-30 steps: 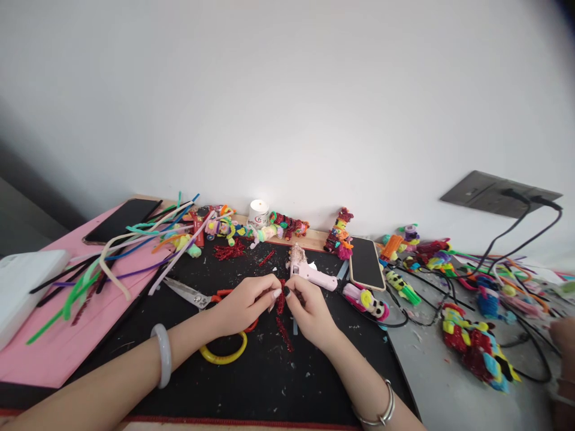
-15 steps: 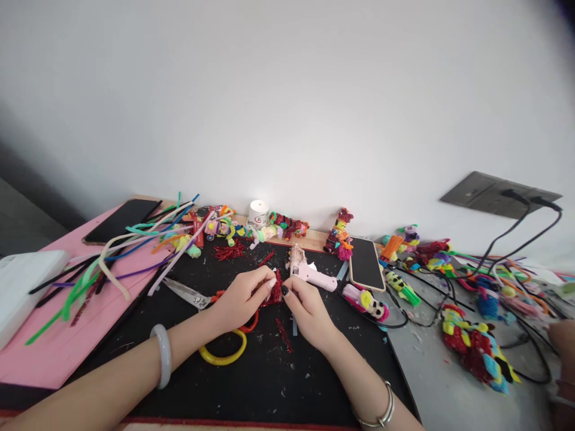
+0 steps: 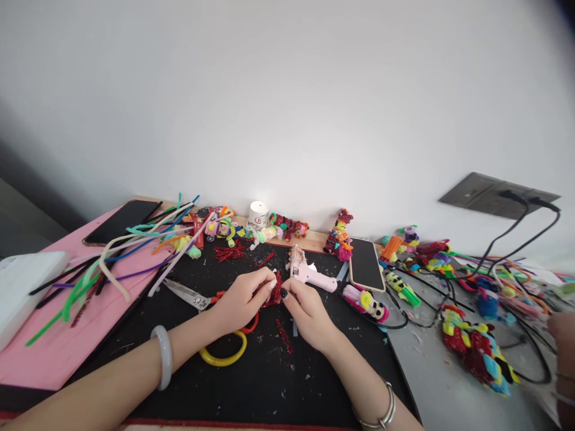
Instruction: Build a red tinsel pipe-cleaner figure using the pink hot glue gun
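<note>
Over the black mat (image 3: 323, 383), my left hand (image 3: 247, 297) pinches a small bundle of red tinsel pipe cleaner (image 3: 277, 290) between thumb and fingers. My right hand (image 3: 308, 311) is closed at the bundle's right side, its thumb and forefinger pressed together there. The fingertips hide part of the bundle. Under my left wrist lie scissors with yellow and orange handles (image 3: 224, 361), blades pointing left. A pink glue gun (image 3: 318, 278) rests just beyond my right hand. One loose red tinsel piece (image 3: 284, 336) lies between my forearms, and a red pile (image 3: 229, 252) lies farther back.
Colourful pipe cleaners (image 3: 112, 263) spread over a pink board (image 3: 40, 359) at left. A paper cup (image 3: 258, 214) and several pipe-cleaner figures (image 3: 339, 233) line the wall. A phone (image 3: 367, 265), cables and more figures (image 3: 478, 347) are at right. Another person's hand (image 3: 561, 335) shows at the right edge.
My right fingertips have shifted slightly at the red bundle; my left hand stays nearly in place. The other person's hand at the right edge has moved a little.
</note>
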